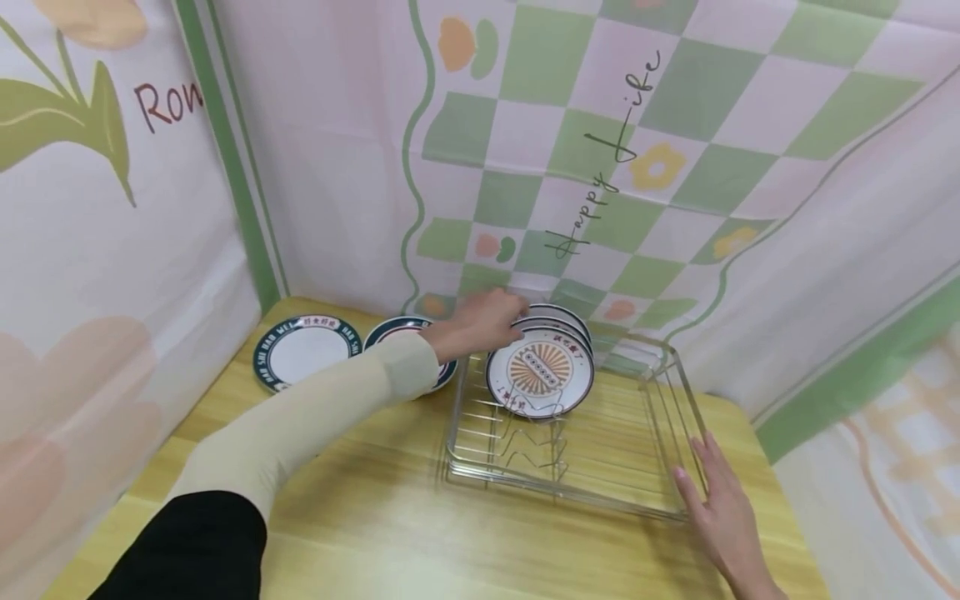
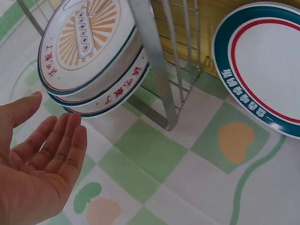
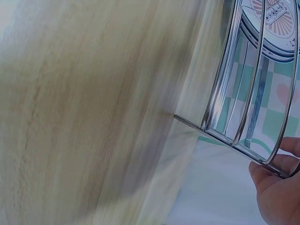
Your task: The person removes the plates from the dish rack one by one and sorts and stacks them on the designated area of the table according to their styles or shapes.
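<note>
Several white plates [image 1: 538, 372] with dark rims stand tilted one behind another in a wire dish rack [image 1: 566, 493]. The front plate carries an orange sunburst and red lettering. My left hand [image 1: 480, 323] is beside the tops of these plates. In the left wrist view the left hand [image 2: 44, 164] has its fingers loosely bent and parted from the thumb, holding nothing, near the plate edges [image 2: 89, 51]. At the rack's right end, my right hand [image 1: 726, 510] grips the wire frame between thumb and fingers; the right wrist view shows this hand [image 3: 279, 187] on the end bar.
Left of the rack, a green-rimmed plate [image 1: 309, 354] lies on the wooden table [image 1: 360, 533]. Another green-rimmed plate [image 1: 375, 336] with a red ring is partly hidden by the left sleeve. A checked cloth backdrop [image 1: 540, 58] rises behind the table.
</note>
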The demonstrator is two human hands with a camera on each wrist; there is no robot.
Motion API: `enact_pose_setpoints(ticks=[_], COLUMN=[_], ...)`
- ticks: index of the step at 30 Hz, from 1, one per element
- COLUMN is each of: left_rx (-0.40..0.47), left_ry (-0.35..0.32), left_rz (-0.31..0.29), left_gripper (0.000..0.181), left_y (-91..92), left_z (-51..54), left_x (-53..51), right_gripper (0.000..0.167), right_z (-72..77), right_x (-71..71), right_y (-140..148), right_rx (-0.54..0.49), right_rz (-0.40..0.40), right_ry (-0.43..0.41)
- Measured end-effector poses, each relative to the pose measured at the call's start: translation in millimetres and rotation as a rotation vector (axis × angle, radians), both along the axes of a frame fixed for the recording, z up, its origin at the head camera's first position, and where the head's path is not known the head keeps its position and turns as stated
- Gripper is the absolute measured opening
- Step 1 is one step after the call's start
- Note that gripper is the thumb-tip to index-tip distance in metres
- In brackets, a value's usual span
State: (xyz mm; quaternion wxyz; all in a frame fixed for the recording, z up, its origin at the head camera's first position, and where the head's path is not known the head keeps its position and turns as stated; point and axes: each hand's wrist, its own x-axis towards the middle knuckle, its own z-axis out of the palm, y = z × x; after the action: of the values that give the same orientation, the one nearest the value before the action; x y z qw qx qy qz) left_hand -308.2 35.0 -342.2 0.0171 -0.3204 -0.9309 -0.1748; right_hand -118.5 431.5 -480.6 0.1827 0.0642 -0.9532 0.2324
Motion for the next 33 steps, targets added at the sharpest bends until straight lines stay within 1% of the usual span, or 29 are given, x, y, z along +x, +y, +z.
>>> enact_pose_setpoints(ticks=[4, 7, 10, 11, 14, 17, 20, 22, 24, 29, 33], left_rx=[0.008, 0.017, 0.035, 0.037, 0.049, 0.033, 0.024, 0.022, 0.018, -0.005, -0.050], left_ry=[-0.012, -0.004, -0.004, -0.007, -0.035, -0.048, -0.067, -0.078, -0.084, -0.089, -0.089], left_rz=[-0.006, -0.019, -0.020, -0.019, -0.008, 0.004, 0.018, 0.019, 0.014, -0.006, -0.059], left_gripper=[0.031, 0.028, 0.021, 0.016, 0.007, 0.013, 0.029, 0.037, 0.040, 0.041, 0.028], left_y=[10.9, 19.6, 26.3, 28.0, 31.0, 33.7, 36.0, 37.2, 37.9, 38.3, 37.3], left_z=[-1.7, -5.7, -9.1, -10.4, -13.5, -19.1, -23.3, -25.2, -25.9, -25.0, -25.4], left_x=[-1.1, -4.1, -5.7, -6.4, -6.7, -9.3, -10.7, -11.8, -12.7, -14.2, -13.4], right_gripper=[0.060, 0.061, 0.061, 0.061, 0.061, 0.061, 0.061, 0.061, 0.061, 0.062, 0.062], right_z=[-1.4, -2.5, -3.1, -3.3, -3.8, -4.4, -4.7, -4.6, -4.4, -3.9, -4.0], right_x=[1.5, 1.0, 0.6, 0.7, 1.4, 1.8, 1.5, 0.9, 0.4, 0.0, 0.2], right_y=[-0.5, 0.8, 1.6, 1.7, 1.2, 1.2, 1.3, 1.4, 1.6, 2.0, 1.6], right_rx=[0.004, 0.005, 0.006, 0.006, 0.003, 0.001, 0.002, 0.003, 0.003, -0.002, -0.005], right_rz=[-0.005, -0.006, -0.010, -0.010, -0.011, -0.010, -0.008, -0.007, -0.006, -0.005, -0.005], right_ry=[-0.001, 0.000, 0.002, 0.003, 0.005, 0.005, 0.006, 0.005, 0.003, -0.004, -0.010])
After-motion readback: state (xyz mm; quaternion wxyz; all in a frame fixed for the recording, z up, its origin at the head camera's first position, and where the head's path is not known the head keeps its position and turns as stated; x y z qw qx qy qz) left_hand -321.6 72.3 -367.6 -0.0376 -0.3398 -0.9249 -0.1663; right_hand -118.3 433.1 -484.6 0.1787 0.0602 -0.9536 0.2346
